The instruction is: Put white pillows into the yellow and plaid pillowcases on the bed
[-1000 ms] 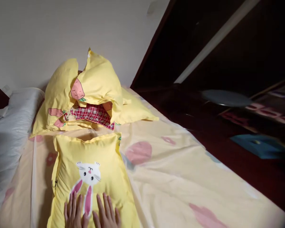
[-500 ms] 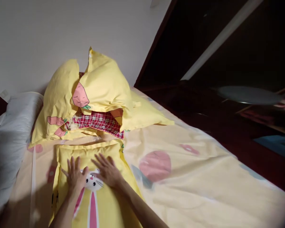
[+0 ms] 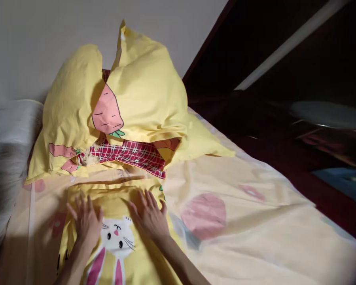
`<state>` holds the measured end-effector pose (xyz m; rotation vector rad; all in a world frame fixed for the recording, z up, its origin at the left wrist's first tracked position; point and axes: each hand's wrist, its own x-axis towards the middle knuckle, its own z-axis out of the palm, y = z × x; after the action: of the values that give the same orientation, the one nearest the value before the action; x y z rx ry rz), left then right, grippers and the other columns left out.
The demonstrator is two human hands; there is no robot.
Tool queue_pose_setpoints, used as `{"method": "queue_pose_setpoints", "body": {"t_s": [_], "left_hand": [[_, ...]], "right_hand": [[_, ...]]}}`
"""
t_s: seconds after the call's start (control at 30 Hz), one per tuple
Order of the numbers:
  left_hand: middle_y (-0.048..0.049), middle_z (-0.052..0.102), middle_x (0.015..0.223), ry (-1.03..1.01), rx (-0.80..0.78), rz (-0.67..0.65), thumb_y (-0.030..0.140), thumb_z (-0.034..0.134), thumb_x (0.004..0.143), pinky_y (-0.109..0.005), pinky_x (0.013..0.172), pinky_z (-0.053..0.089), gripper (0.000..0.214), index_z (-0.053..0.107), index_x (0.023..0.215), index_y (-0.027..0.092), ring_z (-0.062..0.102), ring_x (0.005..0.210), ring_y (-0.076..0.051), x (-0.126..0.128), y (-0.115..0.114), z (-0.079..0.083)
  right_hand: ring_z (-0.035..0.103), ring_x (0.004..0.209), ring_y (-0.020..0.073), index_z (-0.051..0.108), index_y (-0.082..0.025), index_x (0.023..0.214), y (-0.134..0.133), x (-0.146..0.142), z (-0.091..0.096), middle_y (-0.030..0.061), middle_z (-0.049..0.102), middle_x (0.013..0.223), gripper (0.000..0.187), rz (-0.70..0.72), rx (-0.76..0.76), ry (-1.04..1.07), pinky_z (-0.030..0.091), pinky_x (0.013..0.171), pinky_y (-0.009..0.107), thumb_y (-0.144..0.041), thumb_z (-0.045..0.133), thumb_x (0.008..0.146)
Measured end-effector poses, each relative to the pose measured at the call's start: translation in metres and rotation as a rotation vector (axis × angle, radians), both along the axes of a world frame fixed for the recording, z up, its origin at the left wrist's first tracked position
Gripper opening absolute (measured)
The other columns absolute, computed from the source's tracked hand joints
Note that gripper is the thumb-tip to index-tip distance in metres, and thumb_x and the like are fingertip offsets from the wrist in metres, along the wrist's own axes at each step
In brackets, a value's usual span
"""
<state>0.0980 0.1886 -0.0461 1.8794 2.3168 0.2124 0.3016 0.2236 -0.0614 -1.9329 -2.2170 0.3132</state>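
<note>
A yellow pillow with a white rabbit print (image 3: pixel 118 241) lies flat on the bed in front of me. My left hand (image 3: pixel 85 221) rests flat on its upper left part, fingers spread. My right hand (image 3: pixel 150 215) lies flat on its upper right part, fingers stretched out toward the far edge. Both hands press on the pillow and hold nothing. Just beyond it a heap of yellow bedding with carrot prints (image 3: pixel 130 99) leans on the wall, a red checked cloth (image 3: pixel 136 152) showing under it.
A pale yellow sheet with pink prints (image 3: pixel 255 229) covers the bed to the right. A grey-white pillow (image 3: pixel 6 150) lies at the left. Right of the bed is a dark floor with a round grey stool (image 3: pixel 329 114) and a blue object (image 3: pixel 347 182).
Both hands have slid from the pillow's near end up to its far part and moved apart to either side of the rabbit's head. The view has moved closer to the bedding heap.
</note>
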Motion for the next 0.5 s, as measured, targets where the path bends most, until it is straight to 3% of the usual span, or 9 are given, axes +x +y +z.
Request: {"method": "queue_pose_setpoints", "body": {"t_s": [0.07,0.13,0.2,0.27,0.33,0.4,0.5], "left_hand": [[-0.0068,0.042,0.159,-0.039,0.051,-0.16,0.035,0.034,0.099,-0.059,0.126,0.003,0.054,0.039,0.153,0.027,0.025,0.153,-0.03,0.002,0.008,0.001],[-0.0041,0.041,0.16,-0.073,0.044,-0.185,0.032,0.031,0.1,-0.055,0.127,0.003,0.053,0.039,0.152,0.029,0.031,0.151,-0.024,0.0,0.01,-0.017],[-0.0064,0.037,0.162,-0.077,0.016,-0.06,0.041,0.032,0.1,-0.056,0.127,0.006,0.055,0.038,0.153,0.026,0.029,0.151,-0.025,-0.011,0.011,-0.038],[-0.0081,0.031,0.164,-0.082,-0.039,0.099,0.05,0.036,0.098,-0.061,0.125,0.011,0.061,0.036,0.154,0.024,0.023,0.153,-0.029,-0.027,0.016,-0.048],[-0.0095,0.033,0.164,-0.124,-0.148,0.202,0.053,0.04,0.096,-0.065,0.12,0.021,0.064,0.038,0.153,0.025,0.025,0.152,-0.034,-0.041,0.024,-0.036],[-0.0126,0.041,0.159,-0.139,-0.212,0.22,0.049,0.042,0.096,-0.062,0.118,0.029,0.06,0.044,0.149,0.021,0.034,0.148,-0.036,-0.047,0.021,-0.007],[-0.0108,0.043,0.158,-0.06,-0.049,0.072,0.034,0.038,0.098,-0.053,0.123,0.025,0.053,0.047,0.148,0.019,0.034,0.149,-0.03,-0.036,-0.027,0.03]], "right_hand": [[0.032,0.148,0.0302,0.041,-0.024,0.152,0.0,-0.022,0.009,0.0113,0.045,0.156,0.055,0.16,0.031,0.064,0.02,0.118,0.056,-0.041,0.03,0.1],[0.031,0.149,0.025,0.038,-0.028,0.153,-0.001,-0.031,-0.003,0.0061,0.042,0.159,0.054,0.257,-0.038,0.106,0.02,0.119,0.053,-0.036,0.026,0.101],[0.027,0.151,0.0259,0.034,-0.026,0.155,0.004,-0.023,-0.025,0.0075,0.036,0.161,0.057,0.106,-0.115,0.087,0.02,0.119,0.057,-0.042,0.026,0.101],[0.024,0.152,0.0276,0.03,-0.023,0.156,0.015,-0.003,-0.04,0.0099,0.032,0.163,0.063,-0.092,-0.199,0.068,0.023,0.117,0.061,-0.052,0.027,0.1],[0.028,0.15,0.0269,0.033,-0.023,0.155,0.027,0.016,-0.038,0.01,0.036,0.161,0.065,-0.147,-0.31,0.068,0.027,0.116,0.06,-0.056,0.028,0.099],[0.033,0.148,0.0284,0.04,-0.021,0.152,0.026,0.025,-0.017,0.0122,0.041,0.158,0.064,-0.177,-0.352,0.037,0.026,0.116,0.06,-0.055,0.029,0.099],[0.031,0.149,0.031,0.043,-0.018,0.15,-0.017,0.018,0.017,0.0153,0.038,0.159,0.061,-0.203,-0.227,-0.008,0.023,0.116,0.062,-0.048,0.025,0.099]]}}
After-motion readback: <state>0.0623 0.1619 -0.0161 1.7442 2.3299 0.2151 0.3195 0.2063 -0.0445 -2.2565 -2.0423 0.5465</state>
